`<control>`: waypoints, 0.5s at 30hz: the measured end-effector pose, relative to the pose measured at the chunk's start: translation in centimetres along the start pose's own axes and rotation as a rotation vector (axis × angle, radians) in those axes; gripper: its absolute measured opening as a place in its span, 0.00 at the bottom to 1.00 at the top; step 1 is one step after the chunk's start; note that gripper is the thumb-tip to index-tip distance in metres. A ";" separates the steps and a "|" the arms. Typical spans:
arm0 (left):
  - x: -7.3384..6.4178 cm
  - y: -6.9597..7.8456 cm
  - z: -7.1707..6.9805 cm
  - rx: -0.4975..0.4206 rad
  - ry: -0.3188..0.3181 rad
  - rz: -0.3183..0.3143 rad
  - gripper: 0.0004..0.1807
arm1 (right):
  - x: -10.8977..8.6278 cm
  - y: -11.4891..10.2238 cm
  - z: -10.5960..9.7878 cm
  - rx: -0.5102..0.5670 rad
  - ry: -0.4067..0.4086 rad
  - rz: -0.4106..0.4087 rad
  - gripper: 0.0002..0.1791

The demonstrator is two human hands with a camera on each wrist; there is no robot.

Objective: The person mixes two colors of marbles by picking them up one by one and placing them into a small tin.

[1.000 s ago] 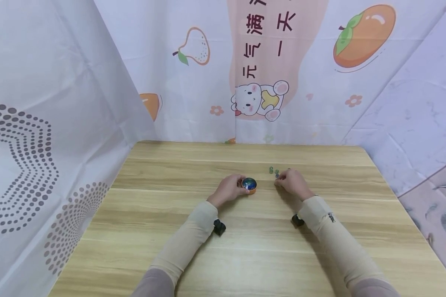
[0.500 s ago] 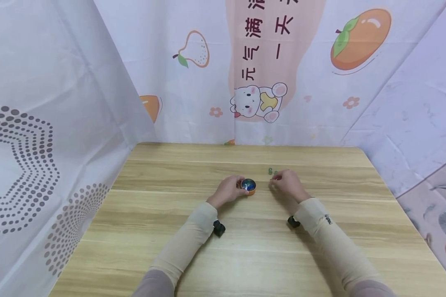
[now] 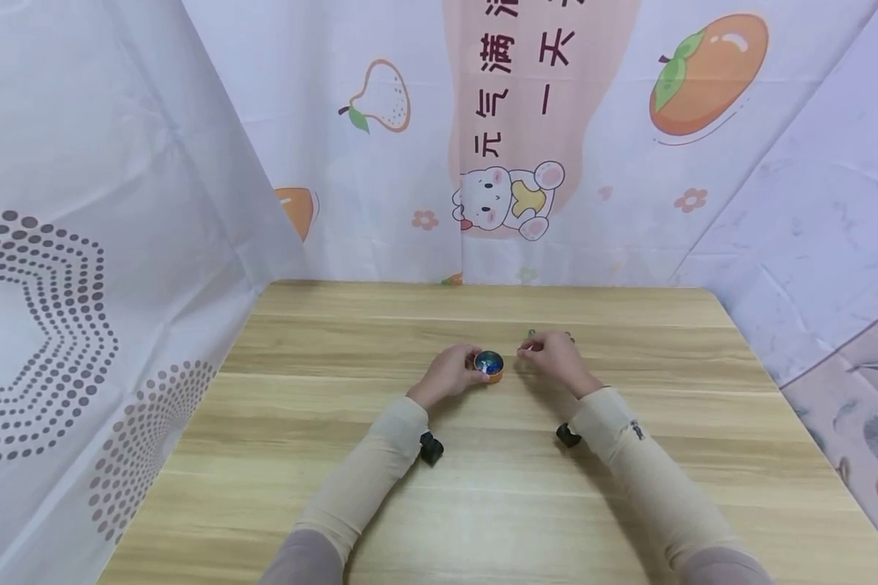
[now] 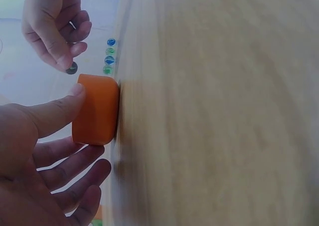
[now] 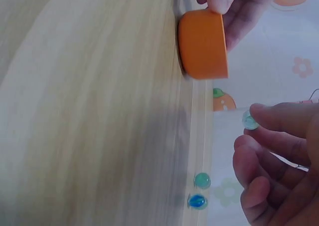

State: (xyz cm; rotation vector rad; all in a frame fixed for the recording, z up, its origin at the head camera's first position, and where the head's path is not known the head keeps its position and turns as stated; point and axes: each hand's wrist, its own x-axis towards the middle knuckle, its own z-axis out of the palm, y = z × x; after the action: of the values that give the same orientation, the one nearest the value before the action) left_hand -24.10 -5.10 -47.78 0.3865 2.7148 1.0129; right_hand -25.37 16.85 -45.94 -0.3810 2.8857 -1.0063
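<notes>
My left hand (image 3: 448, 377) grips a small orange cup (image 3: 492, 378) standing upright on the table, thumb on the near side and fingers round the other. From above, the inside of the cup looks glossy blue and green. To its right, my right hand (image 3: 556, 362) pinches a clear, green-tinted marble (image 5: 250, 119) between thumb and fingertip. In the right wrist view the marble is raised above the tabletop, a short way from the cup's rim. Several blue and green marbles (image 4: 109, 60) lie in a line on the table beyond the cup in the left wrist view.
The wood-grain table (image 3: 380, 317) reaches back to a white printed curtain (image 3: 380, 179) with fruit drawings. More patterned cloth (image 3: 154, 195) hangs at the left side. A small black wrist camera (image 3: 567, 435) sits under the right sleeve (image 3: 651, 463).
My right hand has moved left from the loose marbles toward the cup, carrying a marble. My left hand and the cup stay in place.
</notes>
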 end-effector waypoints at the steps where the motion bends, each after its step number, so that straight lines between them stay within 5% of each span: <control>1: 0.0 0.0 0.0 -0.001 -0.001 0.002 0.28 | 0.0 -0.1 0.1 -0.003 -0.005 -0.008 0.10; 15: 0.2 -0.3 0.2 -0.027 0.004 0.019 0.24 | 0.1 -1.3 1.3 0.017 -0.075 -0.097 0.09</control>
State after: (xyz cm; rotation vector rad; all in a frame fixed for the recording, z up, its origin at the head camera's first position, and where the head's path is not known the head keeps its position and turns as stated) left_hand -24.32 -5.13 -48.20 0.4062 2.7034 1.0551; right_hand -25.06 15.06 -46.20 -0.5497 2.8146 -1.0073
